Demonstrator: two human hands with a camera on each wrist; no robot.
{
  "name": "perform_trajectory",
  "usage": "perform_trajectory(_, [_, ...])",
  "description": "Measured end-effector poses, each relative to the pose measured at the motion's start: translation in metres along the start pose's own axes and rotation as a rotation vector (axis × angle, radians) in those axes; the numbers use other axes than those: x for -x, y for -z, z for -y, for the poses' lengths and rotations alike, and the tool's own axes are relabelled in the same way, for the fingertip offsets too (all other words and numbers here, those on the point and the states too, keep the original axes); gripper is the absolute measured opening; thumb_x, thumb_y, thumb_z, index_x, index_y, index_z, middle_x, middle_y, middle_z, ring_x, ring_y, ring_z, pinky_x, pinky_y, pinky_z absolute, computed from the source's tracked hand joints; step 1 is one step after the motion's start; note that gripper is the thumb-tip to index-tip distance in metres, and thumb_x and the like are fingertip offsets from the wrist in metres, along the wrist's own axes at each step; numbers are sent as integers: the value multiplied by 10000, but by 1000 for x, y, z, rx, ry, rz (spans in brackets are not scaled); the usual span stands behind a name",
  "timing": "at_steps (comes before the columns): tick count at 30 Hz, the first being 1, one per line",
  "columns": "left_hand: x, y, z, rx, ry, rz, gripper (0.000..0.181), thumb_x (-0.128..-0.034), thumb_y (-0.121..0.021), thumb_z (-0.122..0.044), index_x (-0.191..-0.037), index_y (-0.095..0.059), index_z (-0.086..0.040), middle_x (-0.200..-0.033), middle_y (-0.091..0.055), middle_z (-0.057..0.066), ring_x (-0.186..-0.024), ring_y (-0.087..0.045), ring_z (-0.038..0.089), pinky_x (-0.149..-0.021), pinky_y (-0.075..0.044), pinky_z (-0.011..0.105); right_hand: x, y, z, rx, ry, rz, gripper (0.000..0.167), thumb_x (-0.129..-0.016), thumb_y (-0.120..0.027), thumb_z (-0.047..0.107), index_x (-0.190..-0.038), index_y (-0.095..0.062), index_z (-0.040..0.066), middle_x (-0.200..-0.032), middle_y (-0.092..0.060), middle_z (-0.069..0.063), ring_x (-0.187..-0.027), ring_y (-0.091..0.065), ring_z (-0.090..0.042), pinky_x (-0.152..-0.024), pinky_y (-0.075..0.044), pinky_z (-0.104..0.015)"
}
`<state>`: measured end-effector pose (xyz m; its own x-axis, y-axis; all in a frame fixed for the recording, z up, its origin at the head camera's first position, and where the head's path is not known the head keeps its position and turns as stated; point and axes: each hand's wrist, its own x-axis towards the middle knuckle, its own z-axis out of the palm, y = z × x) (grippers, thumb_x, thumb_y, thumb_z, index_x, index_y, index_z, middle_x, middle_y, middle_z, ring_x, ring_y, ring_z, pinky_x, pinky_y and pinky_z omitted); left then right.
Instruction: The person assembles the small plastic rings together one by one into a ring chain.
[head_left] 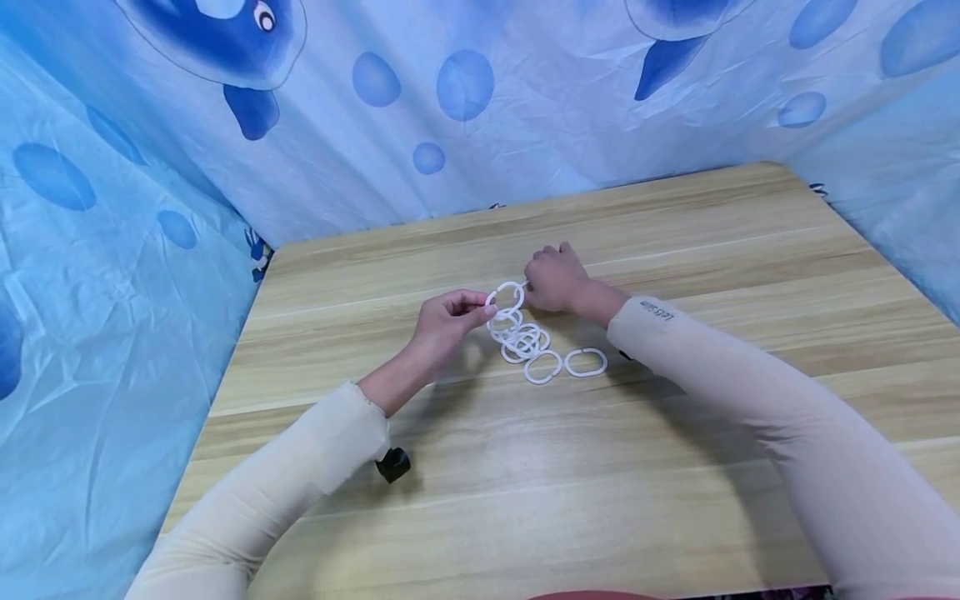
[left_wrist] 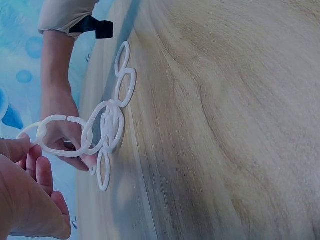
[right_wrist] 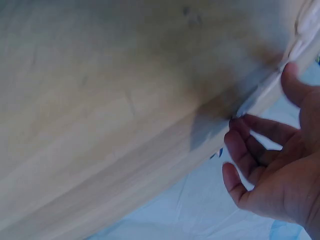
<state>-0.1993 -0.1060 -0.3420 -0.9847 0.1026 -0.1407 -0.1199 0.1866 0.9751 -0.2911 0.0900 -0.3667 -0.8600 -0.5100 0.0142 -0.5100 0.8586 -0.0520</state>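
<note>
Here — left hand [head_left: 444, 323] pinches white link chain [head_left: 522, 340] — right hand [head_left: 555, 279] alongside.

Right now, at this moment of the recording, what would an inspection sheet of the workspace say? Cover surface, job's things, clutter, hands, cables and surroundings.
Surface: wood-grain tabletop, far right corner rounded.
Job's things: white links, several joined or overlapping in a bunch; an oval link lies flat at the end nearest the right sleeve.
Clutter: nothing seen.
Left hand: pinches a link of the bunch.
Right hand: beside the bunch, fingers bent; whether it grips a link is unclear.
Cables: nothing seen.
Surroundings: blue sheeting with printed bubbles and sea creatures.
</note>
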Motion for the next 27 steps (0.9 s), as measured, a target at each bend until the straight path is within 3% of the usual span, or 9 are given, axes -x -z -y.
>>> perform_trajectory(6, [0,0,0,-7,-21,-4,218,-855,-734,-99,-1029,-685,22,-880,-656,12,-815,-568,107,-877,-499,350,2,0,7,13,-58,-27,420,-852,-665,439,-642,-528,103,-839,-592,-122,-865,-550,-321,-867,-400,-486])
perform_trajectory(12, [0,0,0,-8,-24,-2,234,-857,-734,-104,-1039,-682,33,-870,-654,-1,-810,-568,99,-797,-499,254,4,1,11,-36,-82,-19,313,-855,-647,362,-755,-593,70,-886,-605,-158,-891,-551,-349,-860,-410,-496])
perform_trajectory(19, [1,0,1,2,-16,1,237,-857,-731,-95,-1045,-679,40,-865,-654,0,-808,-570,100,-842,-504,310,5,2,11,-43,-101,24,344,-871,-634,404,-937,-624,67,-962,-601,-151,-953,-539,-341,-901,-393,-515])
perform_trajectory(27, [1,1,2,1,-17,-1,213,-859,-730,-99,-1028,-685,23,-870,-652,-2,-809,-571,100,-900,-494,377,5,-1,9,33,-55,27,377,-842,-577,426,-982,-602,76,-925,-586,-114,-929,-542,-315,-895,-377,-488])
